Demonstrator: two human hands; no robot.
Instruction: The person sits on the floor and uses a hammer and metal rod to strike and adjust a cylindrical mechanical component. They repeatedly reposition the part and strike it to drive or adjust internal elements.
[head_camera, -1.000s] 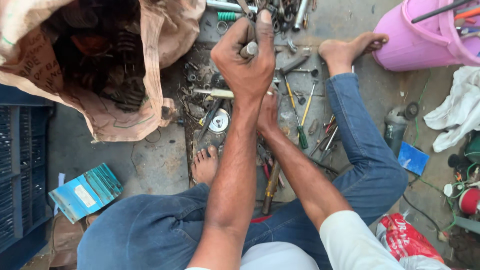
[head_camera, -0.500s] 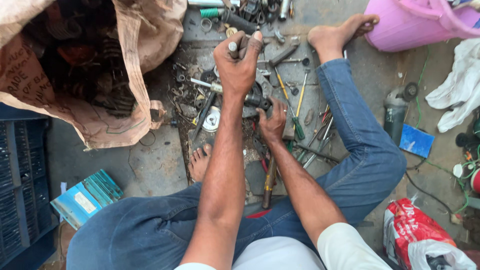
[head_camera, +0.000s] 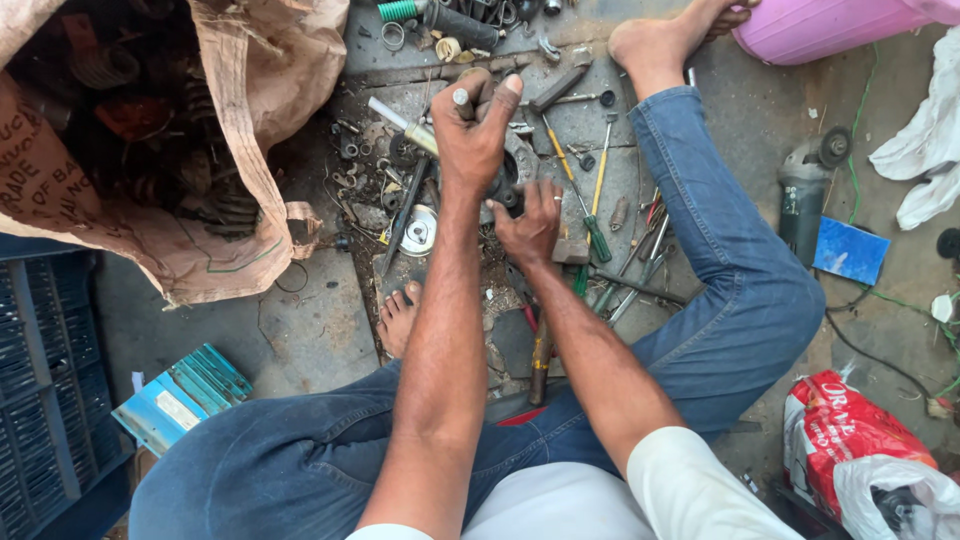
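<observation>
Near upper centre of the frame, left hand (head_camera: 475, 125) fisted tight around a metal rod (head_camera: 461, 98), long axis roughly upright, tip toward the camera. Just below, right hand (head_camera: 530, 222) half-curled, fingers pressing a dark metal part (head_camera: 508, 188) on the floor (head_camera: 310, 330). Around: screwdrivers (head_camera: 597, 215), a sack of scrap (head_camera: 160, 140) upper left, an angle grinder (head_camera: 805, 190) right.

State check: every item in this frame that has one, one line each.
left hand: raised, fist shut on a metal rod
right hand: fingers spread, pressing on a dark metal part
sack: open, holds dark scrap
angle grinder: lying on floor, untouched
green-handled screwdriver: lying flat
</observation>
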